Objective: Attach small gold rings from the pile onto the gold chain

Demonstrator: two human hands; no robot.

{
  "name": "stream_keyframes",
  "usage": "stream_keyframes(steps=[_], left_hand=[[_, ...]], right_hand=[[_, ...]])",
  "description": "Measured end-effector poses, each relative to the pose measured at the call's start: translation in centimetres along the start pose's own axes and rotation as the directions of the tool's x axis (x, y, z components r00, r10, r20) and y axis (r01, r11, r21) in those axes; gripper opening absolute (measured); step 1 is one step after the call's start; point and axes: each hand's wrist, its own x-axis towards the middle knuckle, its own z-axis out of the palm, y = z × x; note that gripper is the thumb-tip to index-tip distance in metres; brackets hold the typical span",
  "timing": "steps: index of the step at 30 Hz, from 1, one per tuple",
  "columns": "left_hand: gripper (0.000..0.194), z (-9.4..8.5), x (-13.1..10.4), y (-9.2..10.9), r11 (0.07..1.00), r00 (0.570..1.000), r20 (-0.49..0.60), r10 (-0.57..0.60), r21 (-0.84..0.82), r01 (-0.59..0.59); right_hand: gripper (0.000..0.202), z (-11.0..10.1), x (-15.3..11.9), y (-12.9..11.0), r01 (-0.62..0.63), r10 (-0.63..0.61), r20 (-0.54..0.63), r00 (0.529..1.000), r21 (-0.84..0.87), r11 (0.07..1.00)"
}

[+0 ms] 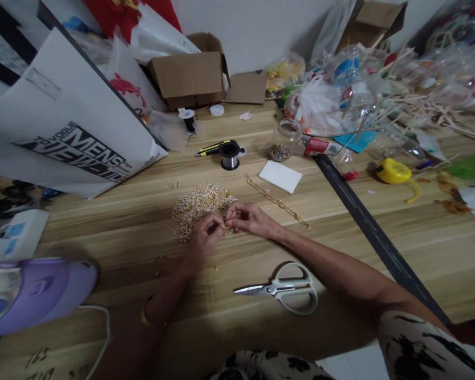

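A loose pile of small gold and clear beads (pixel 200 205) lies on the wooden table. At its lower right edge my left hand (pixel 206 232) and my right hand (pixel 248 219) meet, fingertips pinched together. Whatever is between the fingers is too small to make out. A thin thread (pixel 209 290) seems to run down from near my left hand, with a tiny gold piece (pixel 216 268) beside it. To the right of the pile lies a gold beaded chain (pixel 279 201). Scissors (pixel 291 287) with pale handles rest below my right hand, blades pointing left.
Behind the hands are a wire spool (pixel 229 157), a yellow-black cutter (pixel 211 148), a white card (pixel 280 176) and a bead jar (pixel 285 141). A tape measure (pixel 392 171) and plastic litter are right; a paper bag (pixel 69 113) and purple appliance (pixel 51 293) stand left.
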Motion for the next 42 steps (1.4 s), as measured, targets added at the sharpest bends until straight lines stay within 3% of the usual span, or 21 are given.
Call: stream_keyframes(steps=[7,17,26,34,42], left_hand=[[0.007,0.1,0.0,0.4,0.999,0.999,-0.032,0.032,0.029,-0.032],[0.008,0.3,-0.1,0.9,0.984,0.988,0.018,-0.155,-0.081,0.156],[0.013,0.5,-0.1,0.9,0.972,0.984,0.027,-0.176,-0.155,0.178],[0.031,0.4,0.4,1.0,0.916,0.959,0.103,-0.264,-0.285,0.282],[0.028,0.4,0.4,1.1,0.911,0.955,0.083,-0.285,-0.285,0.296]], right_hand=[[0.011,0.2,-0.2,-0.2,0.088,-0.085,0.024,0.996,-0.239,0.967],[0.008,0.0,-0.5,-0.5,0.136,-0.122,0.062,0.991,-0.351,0.927],[0.01,0.0,-0.6,-0.6,0.112,-0.099,0.066,0.993,-0.254,0.961],[0.016,0.0,-0.4,-0.6,0.055,-0.051,0.045,0.998,-0.098,0.994],[0.024,0.0,-0.4,-0.3,0.024,-0.022,0.052,0.998,-0.036,0.999]])
